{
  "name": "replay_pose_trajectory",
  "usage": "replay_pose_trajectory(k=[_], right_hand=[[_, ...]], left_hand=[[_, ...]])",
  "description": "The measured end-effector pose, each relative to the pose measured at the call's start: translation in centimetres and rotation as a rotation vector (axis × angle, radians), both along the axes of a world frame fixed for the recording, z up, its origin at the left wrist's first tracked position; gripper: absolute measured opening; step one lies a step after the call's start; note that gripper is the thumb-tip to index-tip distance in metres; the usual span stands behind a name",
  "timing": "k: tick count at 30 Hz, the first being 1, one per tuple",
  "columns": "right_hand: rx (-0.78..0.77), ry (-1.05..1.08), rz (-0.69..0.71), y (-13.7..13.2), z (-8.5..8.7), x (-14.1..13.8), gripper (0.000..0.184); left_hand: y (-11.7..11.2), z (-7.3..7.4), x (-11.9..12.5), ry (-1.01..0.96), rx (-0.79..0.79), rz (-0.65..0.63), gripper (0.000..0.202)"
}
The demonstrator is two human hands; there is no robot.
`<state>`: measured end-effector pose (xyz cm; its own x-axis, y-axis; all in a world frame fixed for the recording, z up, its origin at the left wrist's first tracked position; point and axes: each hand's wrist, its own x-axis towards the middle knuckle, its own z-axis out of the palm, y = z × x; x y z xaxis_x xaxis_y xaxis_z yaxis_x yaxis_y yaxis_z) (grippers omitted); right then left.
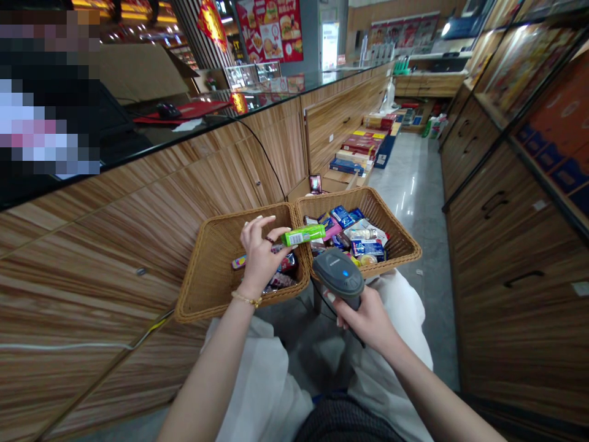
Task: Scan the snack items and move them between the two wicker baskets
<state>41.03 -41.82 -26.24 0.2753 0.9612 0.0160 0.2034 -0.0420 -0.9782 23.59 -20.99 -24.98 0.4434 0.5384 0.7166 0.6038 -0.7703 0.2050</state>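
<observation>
The left hand (261, 256) pinches a green pack (304, 235) over the meeting rims of two wicker baskets (207, 264). Between four and five o'clock from it, the right hand (372, 318) grips a dark scanner (338, 272); packets (367, 247) lie at three o'clock.

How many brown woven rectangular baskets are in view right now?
2. One brown woven basket is under the left hand; the second basket sits to its right, partly behind the grey handheld scanner. Others could be hidden.
</observation>
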Motion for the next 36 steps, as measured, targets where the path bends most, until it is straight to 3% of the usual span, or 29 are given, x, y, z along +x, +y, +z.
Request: replay_pose_trajectory(k=[17, 36], right_hand=[[-0.026, -0.04, 0.018, 0.3, 0.7, -0.9, 0.014], [-0.013, -0.033, 0.022, 0.1, 0.3, -1.0, 0.016]], left_hand=[[-0.3, -0.2, -0.3, -0.011, -0.104, -0.015, 0.029], [-0.3, -0.2, -0.3, -0.015, -0.092, -0.02, 0.028]])
